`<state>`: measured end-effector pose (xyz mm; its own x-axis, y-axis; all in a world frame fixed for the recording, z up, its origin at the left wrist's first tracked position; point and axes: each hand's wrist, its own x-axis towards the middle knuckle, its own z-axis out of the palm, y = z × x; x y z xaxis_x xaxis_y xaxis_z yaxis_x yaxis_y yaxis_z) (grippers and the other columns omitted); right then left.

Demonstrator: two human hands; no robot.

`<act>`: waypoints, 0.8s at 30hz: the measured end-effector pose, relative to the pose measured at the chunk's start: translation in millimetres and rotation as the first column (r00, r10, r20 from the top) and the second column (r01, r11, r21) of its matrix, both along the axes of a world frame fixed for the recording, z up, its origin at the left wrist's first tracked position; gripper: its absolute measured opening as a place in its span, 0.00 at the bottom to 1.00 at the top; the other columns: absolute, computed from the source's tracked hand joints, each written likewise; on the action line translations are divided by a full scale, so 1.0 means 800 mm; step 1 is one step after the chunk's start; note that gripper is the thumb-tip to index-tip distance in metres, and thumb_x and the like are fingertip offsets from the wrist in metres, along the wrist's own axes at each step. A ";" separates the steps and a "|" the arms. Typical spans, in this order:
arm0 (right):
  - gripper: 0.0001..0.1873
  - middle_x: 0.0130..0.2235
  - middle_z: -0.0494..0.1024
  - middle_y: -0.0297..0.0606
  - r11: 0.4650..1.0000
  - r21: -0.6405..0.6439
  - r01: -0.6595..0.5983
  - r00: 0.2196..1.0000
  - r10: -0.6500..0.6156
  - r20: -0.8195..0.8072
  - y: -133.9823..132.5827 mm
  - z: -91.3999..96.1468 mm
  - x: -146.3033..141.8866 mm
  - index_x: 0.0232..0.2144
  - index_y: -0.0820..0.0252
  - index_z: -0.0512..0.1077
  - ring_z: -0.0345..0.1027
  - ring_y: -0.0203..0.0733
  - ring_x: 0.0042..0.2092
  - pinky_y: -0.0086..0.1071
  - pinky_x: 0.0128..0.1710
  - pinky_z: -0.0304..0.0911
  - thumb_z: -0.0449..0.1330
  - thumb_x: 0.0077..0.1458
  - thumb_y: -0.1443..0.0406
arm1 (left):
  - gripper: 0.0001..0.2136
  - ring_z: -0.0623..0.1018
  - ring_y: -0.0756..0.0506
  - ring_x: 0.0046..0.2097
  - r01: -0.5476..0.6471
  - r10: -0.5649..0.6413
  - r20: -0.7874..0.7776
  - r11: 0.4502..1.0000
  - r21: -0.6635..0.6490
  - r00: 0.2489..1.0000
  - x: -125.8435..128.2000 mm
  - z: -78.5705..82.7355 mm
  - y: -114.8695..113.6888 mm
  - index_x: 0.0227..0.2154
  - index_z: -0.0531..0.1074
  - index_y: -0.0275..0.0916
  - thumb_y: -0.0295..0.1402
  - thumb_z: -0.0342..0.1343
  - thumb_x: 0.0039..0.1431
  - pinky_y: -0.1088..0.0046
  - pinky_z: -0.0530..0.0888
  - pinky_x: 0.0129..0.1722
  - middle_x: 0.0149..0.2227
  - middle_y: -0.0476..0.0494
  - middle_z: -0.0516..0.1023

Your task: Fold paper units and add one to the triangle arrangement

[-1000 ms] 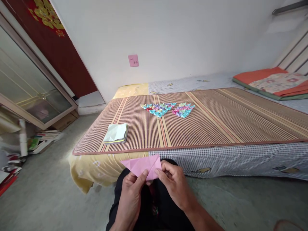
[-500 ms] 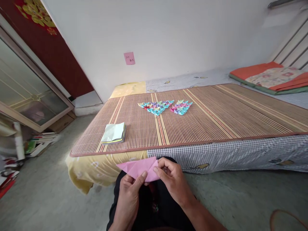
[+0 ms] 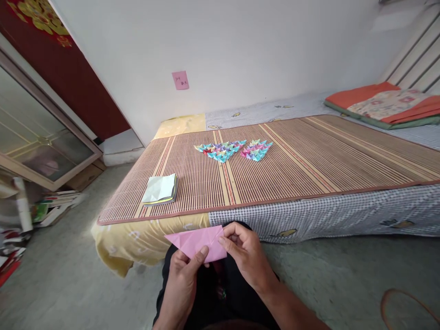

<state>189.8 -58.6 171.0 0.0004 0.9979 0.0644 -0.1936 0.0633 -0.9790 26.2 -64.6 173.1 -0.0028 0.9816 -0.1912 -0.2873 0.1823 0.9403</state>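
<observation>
A creased, partly folded sheet of pink origami paper (image 3: 195,243) is held over my lap, its pointed end toward the left. My left hand (image 3: 185,270) pinches its lower edge, thumb on top and fingers underneath. At the right end, my right hand (image 3: 242,250) grips the paper's edge between thumb and fingers. Beyond my hands, several small folded paper pieces in many colours stand in two groups, a larger left group (image 3: 220,150) and a smaller right group (image 3: 256,150). A stack of square paper (image 3: 160,189), pale green on top, lies toward the left.
The striped bamboo mat (image 3: 292,165) covers much of the bed, whose front edge is just past my knees. A folded orange quilt (image 3: 385,104) rests at the far right. Books and papers (image 3: 57,206) are on the floor at left. A pink note (image 3: 180,80) is on the wall.
The right end of the pink paper has shifted slightly, with my right fingers still at its edge. My left hand keeps its pinch. The whole view has tilted a little.
</observation>
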 end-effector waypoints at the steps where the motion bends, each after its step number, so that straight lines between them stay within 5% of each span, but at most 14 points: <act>1: 0.12 0.27 0.71 0.31 1.000 -0.008 0.009 1.000 -0.009 -0.012 0.000 -0.001 0.000 0.29 0.59 0.70 0.62 0.35 0.28 0.29 0.28 0.59 0.65 0.60 0.59 | 0.12 0.72 0.48 0.30 0.006 -0.006 0.008 1.000 -0.006 1.000 -0.001 0.000 0.000 0.26 0.80 0.36 0.38 0.74 0.51 0.74 0.70 0.34 0.27 0.47 0.77; 19: 0.11 0.27 0.72 0.30 0.998 0.013 0.061 0.998 -0.061 -0.012 0.000 -0.006 -0.004 0.29 0.58 0.69 0.64 0.35 0.28 0.28 0.29 0.60 0.67 0.59 0.61 | 0.10 0.79 0.44 0.35 0.048 -0.047 0.042 0.999 -0.022 0.998 -0.005 0.000 0.003 0.29 0.83 0.36 0.37 0.74 0.51 0.68 0.75 0.43 0.30 0.44 0.82; 24: 0.11 0.29 0.74 0.29 0.997 0.002 0.083 0.996 -0.083 -0.014 0.001 -0.007 -0.004 0.37 0.58 0.70 0.67 0.36 0.30 0.29 0.30 0.62 0.67 0.59 0.60 | 0.11 0.79 0.42 0.36 0.067 -0.066 0.035 0.998 -0.015 0.997 -0.006 -0.001 0.002 0.27 0.82 0.35 0.39 0.73 0.51 0.66 0.75 0.45 0.30 0.43 0.83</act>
<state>186.9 -57.5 165.3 0.0837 0.9943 0.0665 -0.2015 0.0823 -0.9760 21.3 -63.4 172.2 0.0694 0.9762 -0.2056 -0.3062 0.2170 0.9269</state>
